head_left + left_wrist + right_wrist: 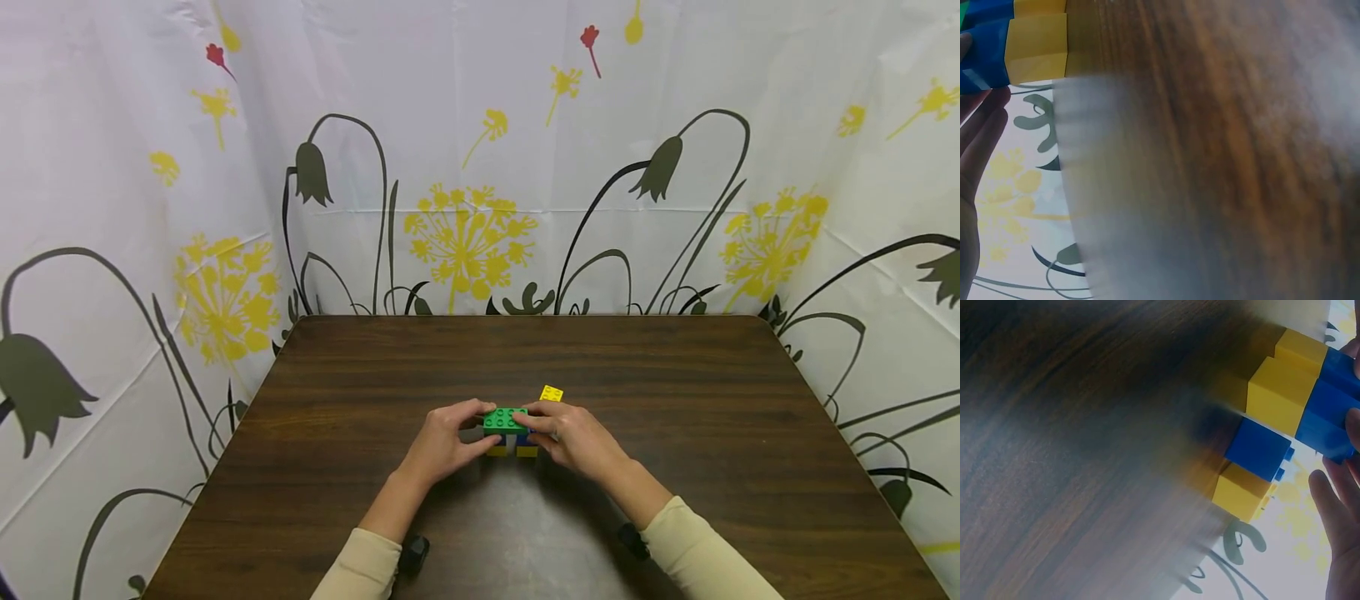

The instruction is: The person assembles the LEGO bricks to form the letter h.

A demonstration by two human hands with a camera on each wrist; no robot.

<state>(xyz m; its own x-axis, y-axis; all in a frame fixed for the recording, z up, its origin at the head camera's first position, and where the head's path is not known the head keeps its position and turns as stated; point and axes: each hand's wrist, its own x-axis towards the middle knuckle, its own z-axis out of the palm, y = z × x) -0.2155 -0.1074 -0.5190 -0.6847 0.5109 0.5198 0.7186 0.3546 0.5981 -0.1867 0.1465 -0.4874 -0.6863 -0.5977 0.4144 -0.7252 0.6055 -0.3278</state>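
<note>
Between the two hands stands a small structure of toy building bricks. A green brick (505, 422) bridges two columns, each with a blue brick (1329, 419) above a yellow brick (527, 452). My left hand (441, 440) grips the structure's left end, thumb at the front and fingers behind. The right hand (579, 435) pinches the right end, thumb low at the front and a finger on the green top. In the left wrist view, the thumb touches a blue brick (985, 50) over a yellow one (1038, 47). The green brick is mostly hidden in the wrist views.
Just behind the right hand lies a loose yellow brick (552, 392). A separate blue brick (1260, 449) sits beside that yellow one in the right wrist view. The brown wooden table (360, 358) ends at a white flower-patterned curtain (480, 100).
</note>
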